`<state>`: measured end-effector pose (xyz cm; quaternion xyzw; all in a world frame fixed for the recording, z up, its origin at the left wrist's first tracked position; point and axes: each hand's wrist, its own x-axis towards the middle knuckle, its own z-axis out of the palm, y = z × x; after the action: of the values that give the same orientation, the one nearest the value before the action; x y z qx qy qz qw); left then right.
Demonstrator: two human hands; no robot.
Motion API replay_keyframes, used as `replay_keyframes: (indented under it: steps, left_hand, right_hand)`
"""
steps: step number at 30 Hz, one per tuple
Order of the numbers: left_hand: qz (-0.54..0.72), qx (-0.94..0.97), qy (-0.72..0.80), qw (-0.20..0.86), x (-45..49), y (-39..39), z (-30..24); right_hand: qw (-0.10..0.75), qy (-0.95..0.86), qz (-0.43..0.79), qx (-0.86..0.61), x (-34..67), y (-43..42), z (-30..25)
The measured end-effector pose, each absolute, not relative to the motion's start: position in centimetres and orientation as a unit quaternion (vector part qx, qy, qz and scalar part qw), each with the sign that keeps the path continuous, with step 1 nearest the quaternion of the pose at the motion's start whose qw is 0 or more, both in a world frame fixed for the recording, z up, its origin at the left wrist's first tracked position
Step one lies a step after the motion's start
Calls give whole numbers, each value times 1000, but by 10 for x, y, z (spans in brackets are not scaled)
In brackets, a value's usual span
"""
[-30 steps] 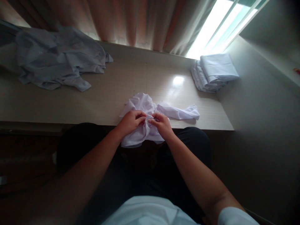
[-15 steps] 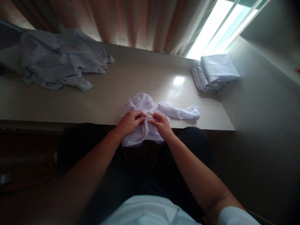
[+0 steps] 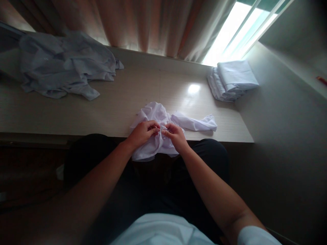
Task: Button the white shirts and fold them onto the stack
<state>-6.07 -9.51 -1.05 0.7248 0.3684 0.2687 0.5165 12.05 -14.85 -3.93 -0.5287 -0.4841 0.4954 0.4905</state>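
Head view: folded stack (image 3: 238,76) right by the wall (image 3: 278,98), crumpled heap (image 3: 66,64) left. Left hand (image 3: 143,132) and right hand (image 3: 176,136) pinch cloth (image 3: 154,110) draped off the desk (image 3: 112,112), curtain (image 3: 140,23) beyond.

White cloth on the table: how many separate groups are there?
3: a garment held by the left hand and right hand, a loose heap far left, a folded stack far right. Pieces inside may be hidden.
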Motion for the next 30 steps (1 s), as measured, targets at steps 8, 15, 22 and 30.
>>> replay_keyframes:
  steps: [8,15,22,30]
  left_hand:
    - [263,743,355,503,-63,-92,-15]
    - [247,770,343,478,-68,-93,-9]
    - [233,803,295,462,-75,-91,1]
    - [235,825,244,452,-79,-91,7]
  right_hand:
    - [503,-456,527,-512,122,-148,-39]
    - [508,-472,532,-485,121,-148,-34]
    - [510,-497,528,-463,124,-148,-36]
    - [525,-536,501,-432,125,-150,-38]
